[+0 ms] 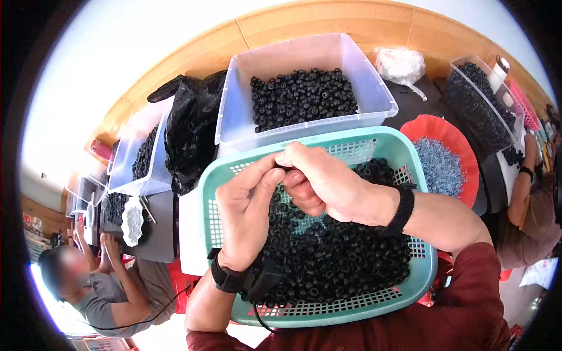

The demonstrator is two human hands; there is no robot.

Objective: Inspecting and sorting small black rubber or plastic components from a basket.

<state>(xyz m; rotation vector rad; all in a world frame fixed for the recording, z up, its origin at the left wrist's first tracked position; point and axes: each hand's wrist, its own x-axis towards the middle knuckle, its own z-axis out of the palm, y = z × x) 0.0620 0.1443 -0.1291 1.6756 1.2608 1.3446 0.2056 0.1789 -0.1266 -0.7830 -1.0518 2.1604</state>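
Note:
My left hand (246,205) and my right hand (331,181) meet above a green plastic basket (426,281). Their thumbs and fingertips are pinched together around a small black part (283,168), mostly hidden by the fingers. Beneath them the basket holds a heap of small black ring-shaped parts (333,263), each with a hole. Just beyond the basket, a clear plastic bin (234,111) has more of these black parts (304,96) inside. Each of my wrists wears a black band.
Right of the basket, a red scalloped bowl (418,126) contains bluish-grey bits (439,167). A black plastic bag (190,128) lies left of the bin. Further bins (158,175) with black parts stand at both sides. One co-worker (111,292) sits left, another (530,216) right.

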